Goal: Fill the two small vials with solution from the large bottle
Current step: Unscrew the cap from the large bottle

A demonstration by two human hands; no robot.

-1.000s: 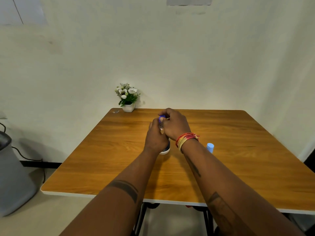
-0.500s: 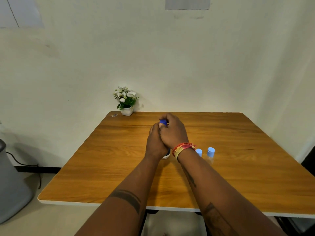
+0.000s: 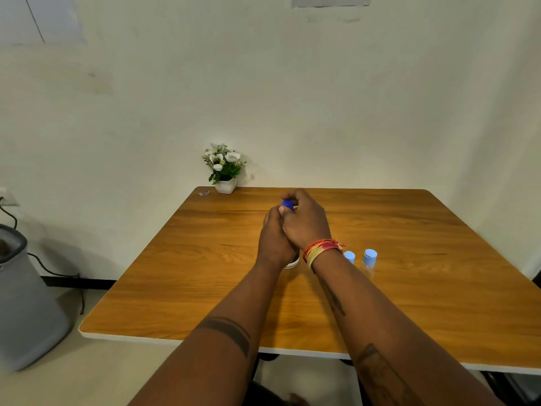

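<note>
Steadying the large bottle (image 3: 292,261) with your left hand (image 3: 273,243), your right hand (image 3: 306,222) grips its blue cap (image 3: 287,204) to unscrew; two capped vials (image 3: 369,260) wait right

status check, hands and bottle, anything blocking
Left hand grips large bottle; right hand on its blue cap. Two vials capped, standing right. Nothing blocking.
</note>
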